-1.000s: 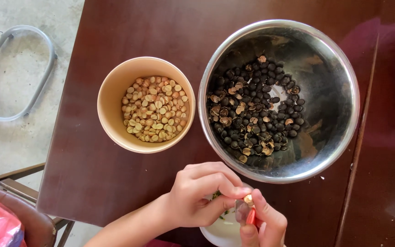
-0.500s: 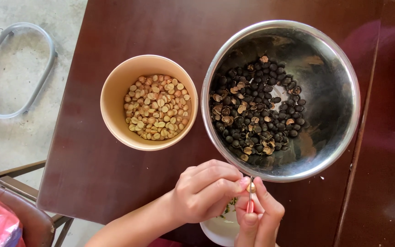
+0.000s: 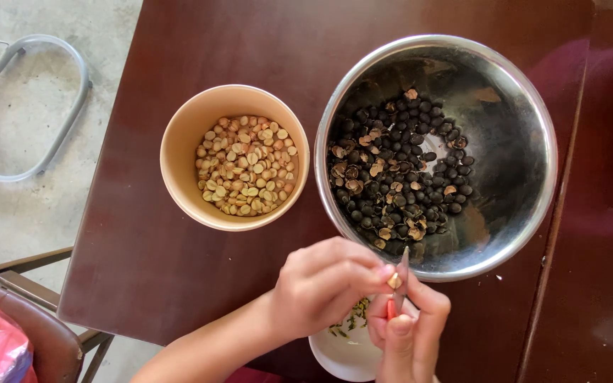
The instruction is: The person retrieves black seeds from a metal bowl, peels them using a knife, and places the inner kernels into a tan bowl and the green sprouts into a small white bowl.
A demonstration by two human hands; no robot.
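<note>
Both hands have risen slightly toward the steel bowl (image 3: 526,142) since a moment ago, the blade now upright. On the dark wooden surface (image 3: 150,269), the bowl holds black seeds and broken shells; left of it stands a tan cup (image 3: 179,170) of pale kernels. Just below the bowl's rim, the left hand (image 3: 321,287) pinches a small kernel (image 3: 394,281) — the right hand (image 3: 409,333) grips a red-handled knife (image 3: 400,280) against it, above a white dish (image 3: 342,354).

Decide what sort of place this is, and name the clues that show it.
Probably a home porch or yard: a dark wooden table on a bare concrete floor, a steel bowl of black seeds, a tan bowl of shelled kernels.
</note>
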